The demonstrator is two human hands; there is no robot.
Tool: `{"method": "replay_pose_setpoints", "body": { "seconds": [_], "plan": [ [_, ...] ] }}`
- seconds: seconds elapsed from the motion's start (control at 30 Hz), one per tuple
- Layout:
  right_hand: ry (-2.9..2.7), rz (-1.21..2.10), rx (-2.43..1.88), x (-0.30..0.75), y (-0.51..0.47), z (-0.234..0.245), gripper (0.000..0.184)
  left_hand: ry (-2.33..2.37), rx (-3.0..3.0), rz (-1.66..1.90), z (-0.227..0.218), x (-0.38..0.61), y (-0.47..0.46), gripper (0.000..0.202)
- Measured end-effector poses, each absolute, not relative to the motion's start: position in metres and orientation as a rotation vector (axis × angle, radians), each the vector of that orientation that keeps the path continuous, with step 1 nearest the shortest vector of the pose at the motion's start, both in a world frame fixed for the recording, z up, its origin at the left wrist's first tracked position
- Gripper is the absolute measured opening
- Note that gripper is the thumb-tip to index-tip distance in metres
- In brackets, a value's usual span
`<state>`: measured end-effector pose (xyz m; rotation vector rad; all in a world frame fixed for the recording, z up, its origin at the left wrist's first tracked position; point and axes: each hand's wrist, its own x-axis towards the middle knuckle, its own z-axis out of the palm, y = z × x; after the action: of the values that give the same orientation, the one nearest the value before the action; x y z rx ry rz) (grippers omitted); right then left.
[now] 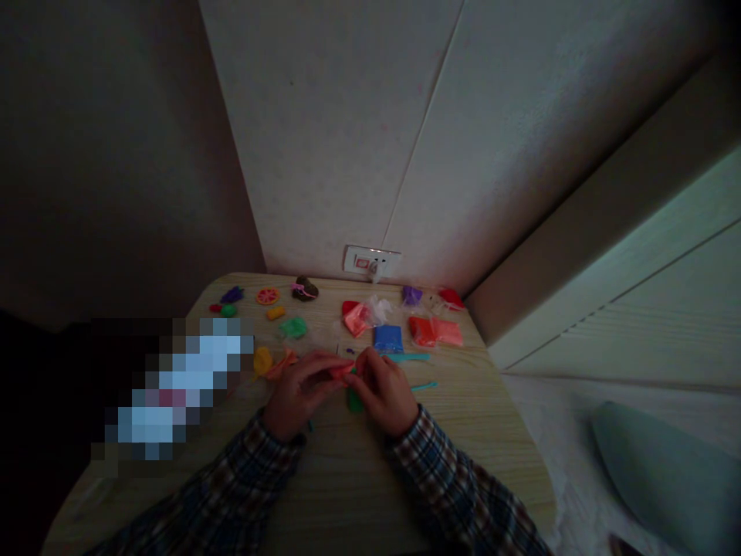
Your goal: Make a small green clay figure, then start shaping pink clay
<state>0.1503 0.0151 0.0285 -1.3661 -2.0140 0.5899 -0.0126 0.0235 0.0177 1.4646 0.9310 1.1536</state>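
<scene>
Between the fingers of my left hand is a piece of pinkish-red modelling clay. My right hand is closed in a pinch right beside it, with a small bit of green modelling clay at its fingertips. Below the fingers shows a larger green piece, partly covered by my right hand. Orange clay or wrapping and a yellow lump lie left of my left hand. Turquoise modelling tools stick out past my right hand.
Farther back lie a blue clay packet, red packet, salmon packet and purple packet. A brown shape with a pink bow and a round fruit-slice shape stand back left. Behind the wooden table is a wall socket.
</scene>
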Motion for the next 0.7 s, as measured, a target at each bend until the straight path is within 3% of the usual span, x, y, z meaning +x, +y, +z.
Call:
{"method": "replay_pose_setpoints", "body": {
  "seconds": [0.3, 0.7],
  "plan": [
    [-2.096, 0.607, -1.239, 0.1511, 0.0125, 0.0297, 0.026, 0.947, 1.181, 1.013, 0.0247, -0.0090, 0.0206, 0.018],
    [-2.145, 0.603, -1.171, 0.1482, 0.0136, 0.0314, 0.035, 0.968, 1.255, 0.983, 0.0215, -0.0103, 0.0159, 0.015]
  ]
}}
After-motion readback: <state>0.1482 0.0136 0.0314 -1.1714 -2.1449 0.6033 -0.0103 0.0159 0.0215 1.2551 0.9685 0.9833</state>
